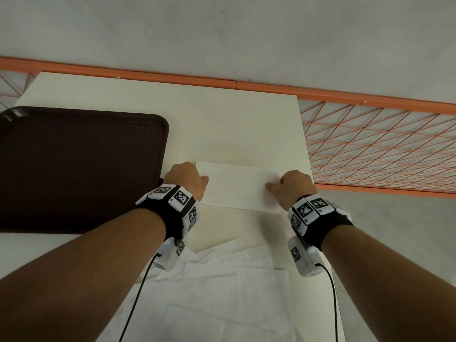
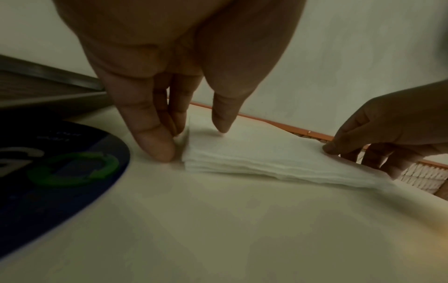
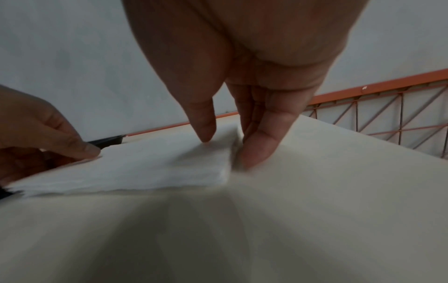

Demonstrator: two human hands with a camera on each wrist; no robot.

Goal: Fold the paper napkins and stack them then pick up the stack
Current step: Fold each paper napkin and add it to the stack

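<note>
A stack of folded white napkins (image 1: 237, 186) lies flat on the cream table (image 1: 222, 124), a long rectangle between my hands. My left hand (image 1: 197, 181) pinches its left end: in the left wrist view the thumb (image 2: 223, 122) presses on top of the stack (image 2: 254, 153) and the fingers (image 2: 155, 141) sit against the end edge. My right hand (image 1: 278, 186) holds the right end the same way, thumb (image 3: 203, 126) on top of the stack (image 3: 145, 168) and fingers (image 3: 257, 147) at the edge. Loose unfolded napkins (image 1: 222, 280) lie nearer to me.
A dark brown tray (image 1: 74, 169) fills the table's left side, close to my left hand. A dark blue round thing with a green mark (image 2: 60, 172) lies left of that hand. The table's right edge (image 1: 306, 144) is beside my right hand, with an orange mesh (image 1: 382, 149) beyond it.
</note>
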